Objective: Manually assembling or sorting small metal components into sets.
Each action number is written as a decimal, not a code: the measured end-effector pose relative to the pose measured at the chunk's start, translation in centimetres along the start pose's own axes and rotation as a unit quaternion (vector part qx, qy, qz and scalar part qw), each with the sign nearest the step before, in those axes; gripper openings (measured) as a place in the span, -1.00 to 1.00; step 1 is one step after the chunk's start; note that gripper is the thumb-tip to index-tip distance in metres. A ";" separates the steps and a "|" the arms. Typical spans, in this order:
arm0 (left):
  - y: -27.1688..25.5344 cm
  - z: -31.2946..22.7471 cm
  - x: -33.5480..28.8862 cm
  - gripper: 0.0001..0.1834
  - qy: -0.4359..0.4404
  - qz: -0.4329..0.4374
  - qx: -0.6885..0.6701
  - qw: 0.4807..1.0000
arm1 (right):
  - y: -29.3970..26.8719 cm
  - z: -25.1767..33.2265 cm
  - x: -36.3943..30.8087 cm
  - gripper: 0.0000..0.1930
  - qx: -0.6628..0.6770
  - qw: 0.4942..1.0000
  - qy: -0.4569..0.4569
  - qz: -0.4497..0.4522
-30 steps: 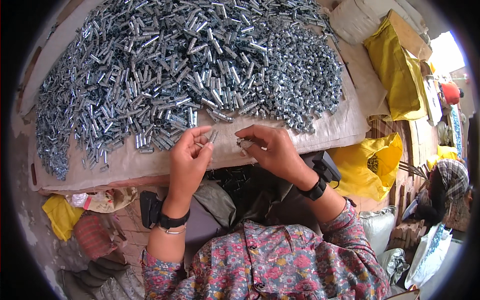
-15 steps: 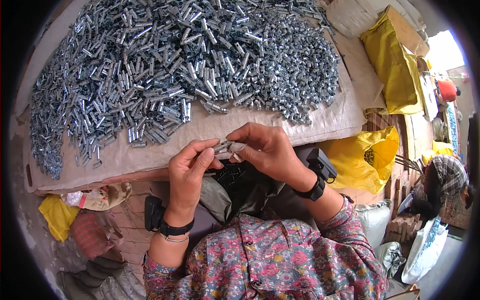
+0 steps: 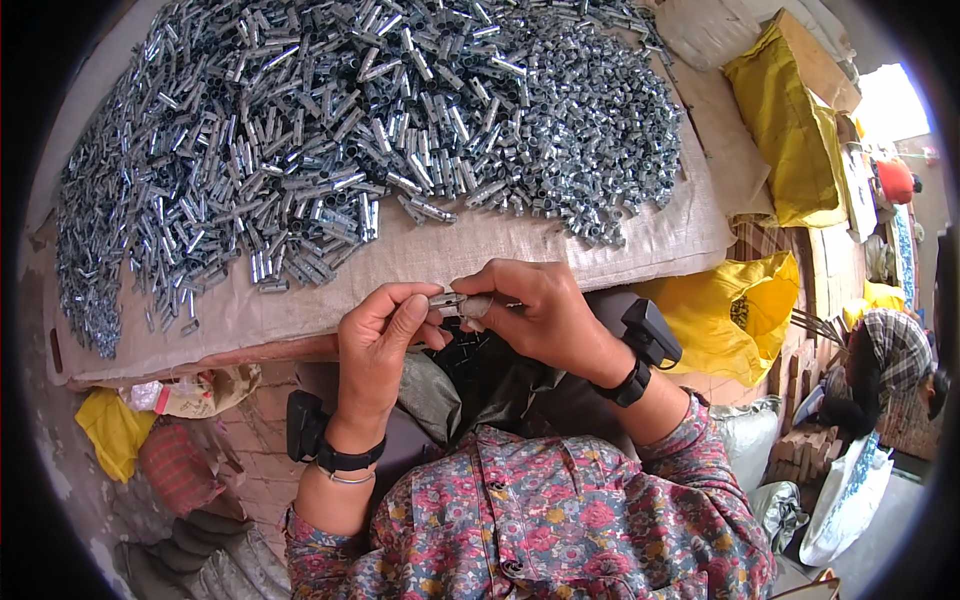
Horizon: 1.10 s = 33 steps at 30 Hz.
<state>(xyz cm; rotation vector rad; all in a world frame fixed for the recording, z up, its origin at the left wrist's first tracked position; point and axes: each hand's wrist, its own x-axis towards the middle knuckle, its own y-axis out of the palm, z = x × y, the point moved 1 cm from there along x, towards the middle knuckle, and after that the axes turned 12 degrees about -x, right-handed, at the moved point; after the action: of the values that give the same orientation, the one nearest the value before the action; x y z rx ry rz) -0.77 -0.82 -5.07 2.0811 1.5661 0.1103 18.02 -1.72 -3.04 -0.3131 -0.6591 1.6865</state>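
Between my two hands is a small silvery metal sleeve (image 3: 449, 303), held level above my lap at the table's front edge. My left hand (image 3: 385, 325) pinches its left end between thumb and fingertips. Closed around the right end is my right hand (image 3: 525, 305), whose thumb and a finger seem wrapped in pale cloth or tape. On the table beyond lies a wide heap of slotted metal sleeves (image 3: 340, 150). Short metal rings (image 3: 600, 135) are heaped at its right side. Dark pieces (image 3: 462, 350) lie in the dark cloth on my lap, partly hidden by my hands.
The table (image 3: 400, 262) has a pale cloth cover. A yellow sack (image 3: 735, 320) stands open to the right, with another yellow sack (image 3: 785, 130) beyond. Further right, a person (image 3: 890, 365) bends low near a white bag (image 3: 848, 505). A yellow bag (image 3: 112, 432) lies at left.
My right hand has shifted slightly lower and turned. The sleeve, tilted before, now sits nearly level between both hands. My left hand has barely moved.
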 end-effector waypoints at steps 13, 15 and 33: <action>-1.3 -0.6 -0.6 -0.74 -0.090 0.079 -0.075 0.990 | 0.7 -0.9 -0.1 -0.86 0.313 0.933 0.047 0.173; -1.7 -0.7 -0.5 -0.73 -0.116 0.103 -0.089 0.984 | 0.9 -0.8 0.2 -0.89 0.383 0.898 0.074 0.204; 0.4 -2.7 7.1 -0.69 0.315 0.083 0.615 0.719 | 2.1 -3.5 5.5 -0.86 -0.334 0.942 -0.037 0.014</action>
<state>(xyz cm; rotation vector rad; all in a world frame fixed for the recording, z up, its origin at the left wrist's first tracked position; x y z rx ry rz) 0.90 6.53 -4.24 3.5020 2.1470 -0.2925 16.93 4.23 -6.22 -0.7403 -1.2845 1.4598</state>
